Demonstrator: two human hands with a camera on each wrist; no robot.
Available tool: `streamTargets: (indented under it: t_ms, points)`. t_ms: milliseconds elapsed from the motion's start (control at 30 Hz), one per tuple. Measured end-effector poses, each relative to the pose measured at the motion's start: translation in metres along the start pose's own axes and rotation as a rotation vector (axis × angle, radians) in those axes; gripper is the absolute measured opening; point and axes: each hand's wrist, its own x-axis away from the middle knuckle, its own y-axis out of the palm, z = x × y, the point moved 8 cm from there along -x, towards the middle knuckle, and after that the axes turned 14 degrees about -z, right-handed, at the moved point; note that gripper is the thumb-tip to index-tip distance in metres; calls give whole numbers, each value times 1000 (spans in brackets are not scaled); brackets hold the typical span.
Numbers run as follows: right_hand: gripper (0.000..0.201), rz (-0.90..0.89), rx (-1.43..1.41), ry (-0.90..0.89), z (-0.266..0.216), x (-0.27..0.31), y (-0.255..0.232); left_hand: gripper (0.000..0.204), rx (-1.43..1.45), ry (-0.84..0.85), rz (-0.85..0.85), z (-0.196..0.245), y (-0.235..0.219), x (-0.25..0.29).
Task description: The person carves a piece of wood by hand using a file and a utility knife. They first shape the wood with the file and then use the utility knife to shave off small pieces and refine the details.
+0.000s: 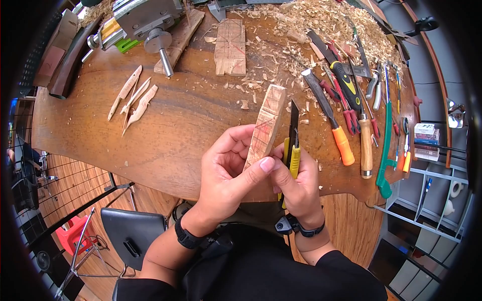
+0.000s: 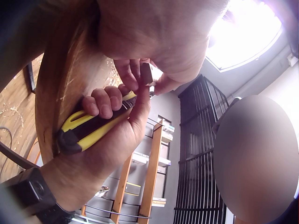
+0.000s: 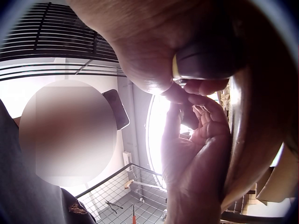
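My left hand (image 1: 221, 168) grips a narrow wooden block (image 1: 267, 120), tilted with its top end away from me. Red and dark lines mark its face. In my right hand (image 1: 302, 188) is a yellow and black utility knife (image 1: 294, 159), its dark blade extended and pointing up beside the block. Both thumbs meet near the block's lower end. The left wrist view shows the right fingers curled round the knife handle (image 2: 96, 135). Seen from the right wrist, the left fingers (image 3: 205, 123) curl round the block, which is mostly in shadow.
A wooden table (image 1: 175, 130) lies beyond the hands. Carved wooden pieces (image 1: 142, 104) are at left, a marked board (image 1: 231, 47) and a metal vise (image 1: 148, 22) at the back. Chisels (image 1: 321, 98), a green tool (image 1: 387, 145) and other hand tools lie at right, near wood shavings (image 1: 321, 20).
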Motion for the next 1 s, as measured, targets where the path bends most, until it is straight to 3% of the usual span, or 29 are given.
streamTargets:
  t_ms: [1000]
  points:
    - [24, 6, -38, 22, 0, 0, 1, 41, 13, 4, 22, -3, -5, 2]
